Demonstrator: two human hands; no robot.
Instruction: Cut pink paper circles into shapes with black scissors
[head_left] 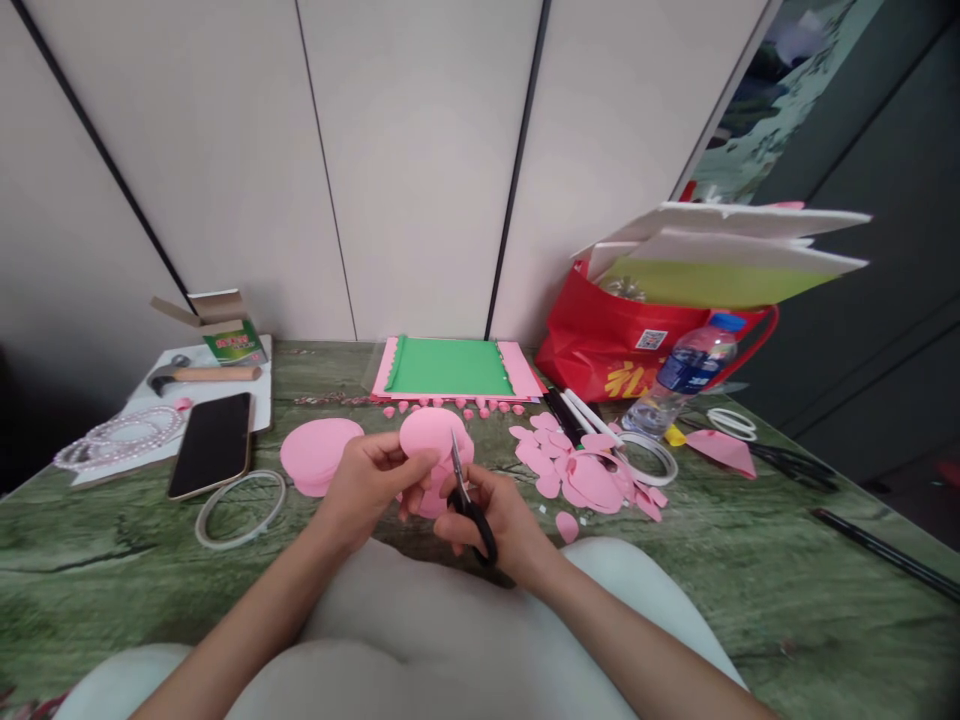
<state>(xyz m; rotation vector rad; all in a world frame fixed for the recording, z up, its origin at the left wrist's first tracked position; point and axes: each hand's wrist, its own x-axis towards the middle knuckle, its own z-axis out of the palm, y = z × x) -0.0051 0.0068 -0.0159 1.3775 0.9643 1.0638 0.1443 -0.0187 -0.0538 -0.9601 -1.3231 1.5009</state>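
Between the thumb and fingers of my left hand [371,480] is a pink paper circle [426,432], held up above the table. My right hand [499,520] grips black-handled scissors [472,515], their blades pointing up and lying at the right part of the circle. Whether the blades are fully closed on the paper I cannot tell. More pink paper shows just below the circle, partly hidden by my fingers. To the left of my left hand lies a stack of pink paper circles [319,450]. Pink cut pieces and scraps [596,480] are heaped right of my right hand.
A phone [211,445], a hammer [214,374], bead strings [124,437] and a tape roll [240,510] lie left. Green paper [450,366] sits at the back behind small pink rolled pieces [469,412]. A red bag [581,335] and water bottle [682,375] stand right.
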